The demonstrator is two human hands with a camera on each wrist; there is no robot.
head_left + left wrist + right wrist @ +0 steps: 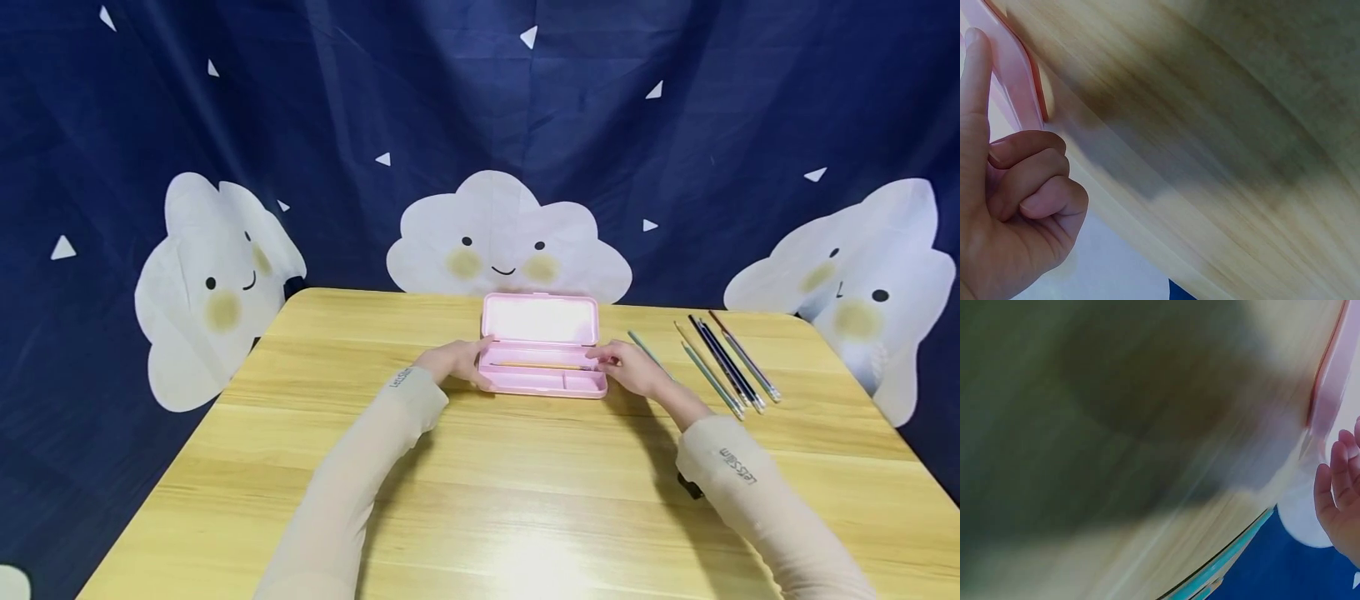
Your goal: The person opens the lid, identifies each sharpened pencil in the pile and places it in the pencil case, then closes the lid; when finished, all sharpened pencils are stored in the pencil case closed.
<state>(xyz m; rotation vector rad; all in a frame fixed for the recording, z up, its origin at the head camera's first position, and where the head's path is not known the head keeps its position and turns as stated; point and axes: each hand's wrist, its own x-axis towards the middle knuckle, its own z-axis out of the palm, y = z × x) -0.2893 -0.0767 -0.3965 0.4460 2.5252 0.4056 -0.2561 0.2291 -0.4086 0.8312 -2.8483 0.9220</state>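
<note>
A pink pencil case [528,383] sits a little above and right of the frame's centre, its lid [540,320] raised toward the table's back edge and the blue curtain [450,100]. One yellowish pencil [540,365] lies lengthwise in the long rear compartment, parallel to the walls. The left hand [460,362] grips the case's left end, one digit straight along the pink edge and the others curled in, as the left wrist view shows. The right hand [633,368] reaches over the right end with loosely bent fingers, partly parted, near the pencil's tip; whether they have hold of it I cannot tell. Just behind this hand lies a teal pencil [649,353], and further right a slanting group of loose pencils [726,364] narrows the room on that side. Bare wooden table [562,483] stretches from the case's front edge toward the bottom of the frame, between the two sleeves, and also left of the left hand.
</note>
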